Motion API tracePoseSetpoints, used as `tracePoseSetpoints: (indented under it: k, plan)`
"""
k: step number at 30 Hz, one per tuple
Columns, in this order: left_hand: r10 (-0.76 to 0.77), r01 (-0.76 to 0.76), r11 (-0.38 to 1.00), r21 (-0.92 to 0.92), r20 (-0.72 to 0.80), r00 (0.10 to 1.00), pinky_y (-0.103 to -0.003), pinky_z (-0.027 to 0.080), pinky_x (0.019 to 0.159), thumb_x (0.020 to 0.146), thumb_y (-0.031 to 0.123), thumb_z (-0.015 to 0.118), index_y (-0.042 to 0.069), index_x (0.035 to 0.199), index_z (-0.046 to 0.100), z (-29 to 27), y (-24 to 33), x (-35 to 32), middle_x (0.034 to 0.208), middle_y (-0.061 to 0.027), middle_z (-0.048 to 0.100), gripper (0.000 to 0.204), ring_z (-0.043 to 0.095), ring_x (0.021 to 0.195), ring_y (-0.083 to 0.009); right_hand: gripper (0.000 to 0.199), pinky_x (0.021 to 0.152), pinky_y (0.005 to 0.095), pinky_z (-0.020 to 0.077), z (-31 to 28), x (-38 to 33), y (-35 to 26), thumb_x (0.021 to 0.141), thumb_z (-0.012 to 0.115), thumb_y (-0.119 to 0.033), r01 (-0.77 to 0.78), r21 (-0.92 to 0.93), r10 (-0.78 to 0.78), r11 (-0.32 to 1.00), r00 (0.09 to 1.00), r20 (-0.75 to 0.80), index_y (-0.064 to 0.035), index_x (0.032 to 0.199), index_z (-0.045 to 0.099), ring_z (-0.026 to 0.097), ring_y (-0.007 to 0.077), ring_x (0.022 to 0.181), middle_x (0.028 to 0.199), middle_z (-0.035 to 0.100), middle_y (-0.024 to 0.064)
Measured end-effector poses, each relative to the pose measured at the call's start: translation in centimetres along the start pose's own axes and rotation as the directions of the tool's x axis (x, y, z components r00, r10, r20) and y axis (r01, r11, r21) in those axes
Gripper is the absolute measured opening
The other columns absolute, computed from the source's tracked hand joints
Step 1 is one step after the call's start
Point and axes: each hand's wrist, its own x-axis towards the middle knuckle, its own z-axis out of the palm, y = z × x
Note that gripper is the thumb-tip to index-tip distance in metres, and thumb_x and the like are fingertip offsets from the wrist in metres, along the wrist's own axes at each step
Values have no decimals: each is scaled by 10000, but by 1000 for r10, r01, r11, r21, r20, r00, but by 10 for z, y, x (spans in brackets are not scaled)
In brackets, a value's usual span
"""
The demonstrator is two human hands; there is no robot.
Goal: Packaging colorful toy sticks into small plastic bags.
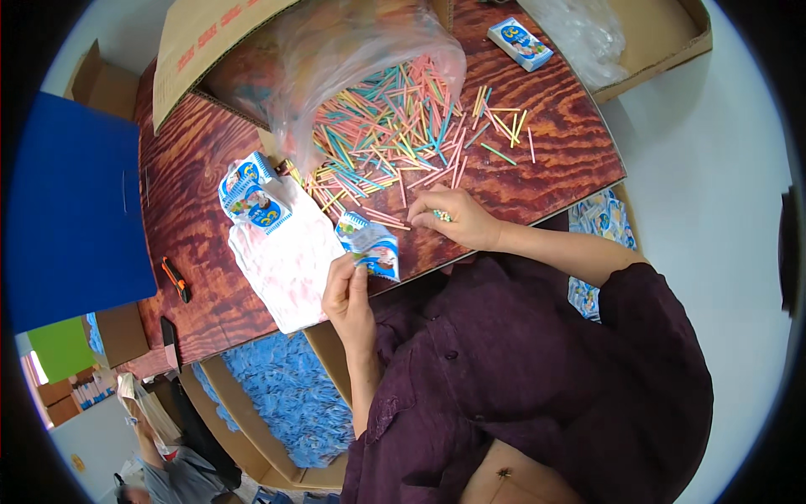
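My left hand (pixel 350 304) pinches a small blue-and-white printed packet (pixel 375 252) near the front edge of the table. Just to its right, my right hand (pixel 463 220) is closed round a small bunch of thin pastel sticks (pixel 442 216), their ends showing at the curled fingers. Beyond both hands lies a big heap of pink, yellow and blue-green sticks (pixel 382 113), spilling out of a clear plastic bag (pixel 323 59). Left of my left hand, more blue-and-white packets (pixel 259 202) rest on a white cloth (pixel 281 269) with pinkish smears.
The bag lies in an open cardboard carton (pixel 189 50). An orange utility knife (pixel 175 280) and a dark-handled knife (pixel 170 344) lie at left. A small box (pixel 520 44) stands far right. Below the table are cartons of blue wrappers (pixel 290 395) and packets (pixel 603 223). Another person (pixel 180 470) is at lower left.
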Motion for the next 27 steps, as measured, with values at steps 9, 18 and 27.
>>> tracePoseSetpoints:
  k: [9, 18, 27]
  plan:
    - [197, -216, 963, 164, 122, 973, -279, 473, 812, 876, -34, 619, -57, 950, 663, 16, 10, 3, 1014, -135, 650, 89, 618, 914, -201, 385, 806, 312, 472, -22, 53, -58, 1018, 439, -370, -154, 972, 367, 178, 927, 79, -15, 1006, 586, 585, 225, 690, 620, 579, 47]
    - [56, -55, 998, -28, 58, 997, -247, 420, 858, 954, 30, 537, -61, 1041, 633, 33, -2, -3, 1024, -64, 625, 159, 551, 942, -111, 465, 915, 379, 497, 2, 47, -81, 1001, 466, -394, -292, 845, 230, 447, 951, 206, 45, 1011, 619, 652, 268, 1014, 944, 697, 181]
    - [126, -138, 971, -194, -69, 990, -289, 432, 916, 927, -6, 561, -60, 1049, 648, 35, -2, -3, 1081, -120, 634, 160, 581, 1026, -188, 821, 1057, 378, 354, -24, 40, -106, 787, 760, -340, -56, 120, 23, 991, 965, 260, -31, 1439, 369, 451, 284, 1293, 1379, 483, 160]
